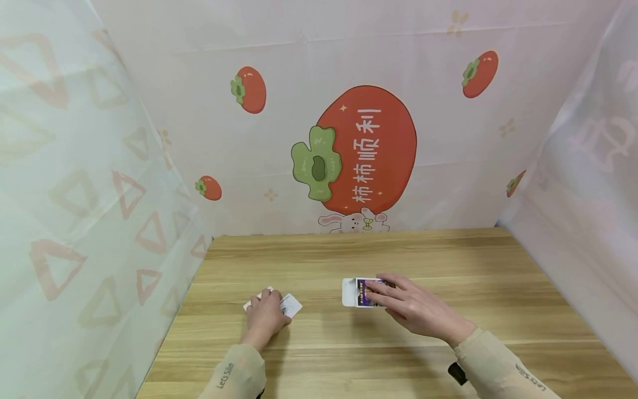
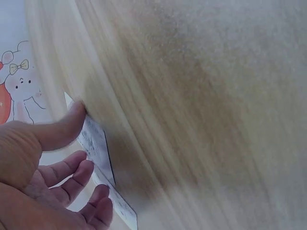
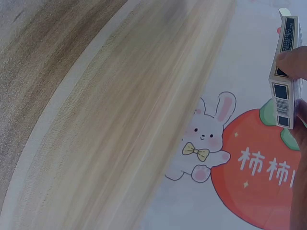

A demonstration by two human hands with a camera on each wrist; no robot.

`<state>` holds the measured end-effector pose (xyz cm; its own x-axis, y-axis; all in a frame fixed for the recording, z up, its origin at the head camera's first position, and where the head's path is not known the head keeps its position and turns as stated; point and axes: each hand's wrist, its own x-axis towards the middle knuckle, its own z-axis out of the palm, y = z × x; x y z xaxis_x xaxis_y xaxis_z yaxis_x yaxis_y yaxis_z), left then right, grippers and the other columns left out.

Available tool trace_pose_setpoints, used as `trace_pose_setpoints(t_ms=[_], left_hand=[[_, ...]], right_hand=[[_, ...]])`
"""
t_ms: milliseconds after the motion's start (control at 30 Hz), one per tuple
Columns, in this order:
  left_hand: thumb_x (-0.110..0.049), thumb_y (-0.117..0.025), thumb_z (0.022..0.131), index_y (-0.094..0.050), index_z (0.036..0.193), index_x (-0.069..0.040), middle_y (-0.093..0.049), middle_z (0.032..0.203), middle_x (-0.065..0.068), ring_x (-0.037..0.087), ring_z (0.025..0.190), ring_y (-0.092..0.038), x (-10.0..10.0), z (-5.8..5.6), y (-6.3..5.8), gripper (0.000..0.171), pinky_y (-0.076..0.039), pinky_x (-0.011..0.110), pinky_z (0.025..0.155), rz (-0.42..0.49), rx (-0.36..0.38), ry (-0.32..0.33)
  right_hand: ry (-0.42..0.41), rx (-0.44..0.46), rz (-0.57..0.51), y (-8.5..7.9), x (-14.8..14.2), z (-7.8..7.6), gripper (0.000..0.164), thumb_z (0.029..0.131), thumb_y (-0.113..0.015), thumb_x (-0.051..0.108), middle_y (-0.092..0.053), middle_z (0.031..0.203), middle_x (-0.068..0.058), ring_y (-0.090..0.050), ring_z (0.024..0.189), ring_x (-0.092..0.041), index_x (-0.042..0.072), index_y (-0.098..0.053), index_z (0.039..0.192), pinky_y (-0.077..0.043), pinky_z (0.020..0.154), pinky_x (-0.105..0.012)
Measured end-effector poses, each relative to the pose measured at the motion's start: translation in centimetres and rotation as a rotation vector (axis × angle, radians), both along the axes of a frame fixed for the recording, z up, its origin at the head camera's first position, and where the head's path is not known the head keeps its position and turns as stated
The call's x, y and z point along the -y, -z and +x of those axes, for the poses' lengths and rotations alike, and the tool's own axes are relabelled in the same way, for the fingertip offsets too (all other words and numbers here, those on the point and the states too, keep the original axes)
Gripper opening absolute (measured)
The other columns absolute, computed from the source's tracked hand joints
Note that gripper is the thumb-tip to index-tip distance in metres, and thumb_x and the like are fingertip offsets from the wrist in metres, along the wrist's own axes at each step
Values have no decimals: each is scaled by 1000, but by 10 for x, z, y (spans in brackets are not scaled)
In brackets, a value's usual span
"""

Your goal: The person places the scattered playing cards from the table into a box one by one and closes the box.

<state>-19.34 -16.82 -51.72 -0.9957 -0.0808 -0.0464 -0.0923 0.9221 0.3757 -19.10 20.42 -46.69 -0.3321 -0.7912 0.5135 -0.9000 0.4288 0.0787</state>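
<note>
My left hand (image 1: 264, 317) is lowered over two cards lying on the table. One white card (image 1: 295, 306) with a dark printed figure sticks out to the right of that hand, and another card (image 1: 252, 304) shows mostly hidden beyond the fingers. In the left wrist view, the thumb touches the printed card (image 2: 97, 143), while the loosely bent fingers rest by the lower card (image 2: 123, 207). My right hand (image 1: 416, 305) holds a small purple-and-white card box (image 1: 365, 292) above the table. Its white flap stands out on the left. The box's contents are hidden.
The wooden table (image 1: 319, 354) runs back to a white curtain (image 1: 279, 144) printed with persimmons and a rabbit. Patterned sheets close off the left side (image 1: 99, 221) and right side (image 1: 578, 210).
</note>
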Motion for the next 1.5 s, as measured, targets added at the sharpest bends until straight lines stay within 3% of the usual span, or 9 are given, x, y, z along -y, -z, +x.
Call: trace_pose_setpoints(t_ms=[333, 567, 733, 867, 1000, 1067, 1133, 1300, 1500], left_hand=[[-11, -90, 67, -68, 96, -3, -57, 104, 18, 44, 106, -47, -4, 1, 1, 37, -40, 55, 86, 31, -31, -18], [-21, -92, 70, -67, 113, -5, -55, 116, 20, 43, 108, -47, 2, 4, 2, 53, -40, 58, 91, 33, -33, -13], [-30, -91, 72, -71, 126, -16, -53, 116, 14, 38, 103, -45, 5, 6, 5, 60, -38, 54, 88, -27, -65, 89], [-37, -91, 71, -74, 125, -23, -52, 112, 9, 34, 100, -44, 2, 7, 8, 58, -38, 49, 81, -80, -109, 182], [-36, -92, 70, -76, 120, -19, -55, 115, 10, 33, 102, -45, -3, 7, 9, 56, -39, 46, 78, -75, -118, 250], [-34, -93, 69, -75, 118, -15, -57, 115, 10, 33, 102, -48, -6, 5, 9, 55, -41, 46, 80, -71, -115, 277], [-30, -93, 68, -75, 116, -11, -59, 115, 11, 33, 103, -51, -8, 4, 8, 55, -44, 48, 83, -67, -108, 299], [-21, -91, 71, -73, 114, -4, -61, 118, 15, 35, 108, -55, -15, 0, 7, 50, -48, 53, 94, -52, -47, 295], [-14, -89, 74, -73, 112, -4, -60, 116, 13, 37, 110, -52, -23, 1, 5, 43, -47, 54, 97, -25, 19, 230]], right_hand=[[2, -9, -2, 0, 0, 1, 66, 81, -83, 7, -60, 146, -1, -57, 128, -31, 16, -61, 143, -59, 93, -45], [-16, -21, -15, 1, 0, 1, 51, 92, -73, 11, -61, 145, -3, -58, 127, -32, 15, -62, 142, -60, 92, -46], [-10, -21, -16, 2, 1, 0, 40, 107, -45, 26, -61, 145, -2, -58, 128, -32, 16, -62, 142, -59, 94, -45], [-5, -12, -8, 1, 2, 0, 41, 102, -61, 19, -60, 146, -2, -57, 129, -32, 16, -61, 143, -59, 94, -46], [-4, -21, -9, 1, 3, -1, 39, 106, -51, 26, -61, 145, -2, -58, 128, -31, 16, -62, 142, -59, 93, -46], [-13, -34, -18, 1, 3, -2, 48, 108, -32, 32, -61, 144, -3, -59, 126, -32, 15, -62, 142, -60, 92, -46], [-15, -36, -19, 1, 3, -2, 43, 108, -38, 29, -62, 144, -3, -59, 125, -33, 15, -63, 141, -60, 92, -47], [-22, -31, -19, 0, 1, -1, 49, 94, -72, 12, -61, 144, -5, -59, 125, -34, 14, -62, 142, -60, 91, -48], [-18, -32, -16, -1, 1, -1, 41, 107, -44, 27, -61, 144, -3, -59, 126, -33, 15, -62, 142, -60, 92, -47]])
